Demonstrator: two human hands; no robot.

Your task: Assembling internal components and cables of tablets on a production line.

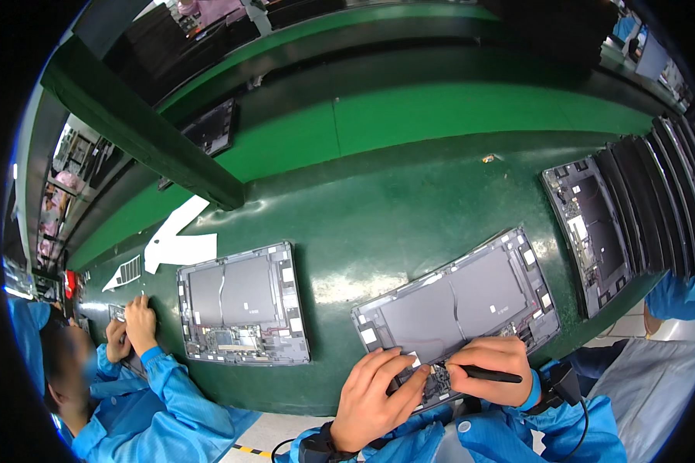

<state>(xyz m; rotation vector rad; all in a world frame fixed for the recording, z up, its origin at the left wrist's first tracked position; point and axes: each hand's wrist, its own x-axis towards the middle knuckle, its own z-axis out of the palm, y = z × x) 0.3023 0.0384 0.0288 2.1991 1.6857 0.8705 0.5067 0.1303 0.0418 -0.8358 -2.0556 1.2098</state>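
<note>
An opened tablet (455,297) lies in front of me, its dark inner side up with a large flat battery. Along its near edge is a small circuit board (438,380). My right hand (490,370) is closed on a slim black pen-shaped tool (489,374), which slants across the fingers; its tip by the board is too small to make out. Stretched over the near left corner, my left hand (380,392) rests its fingertips on the tablet beside that board and holds nothing.
Another opened tablet (243,302) lies to the left. Dark tablet shells (649,201) stand packed on the right, one opened tablet (591,239) leaning there. White cut sheets (181,245) lie near a green post (143,127). A co-worker's hands (137,328) work at far left.
</note>
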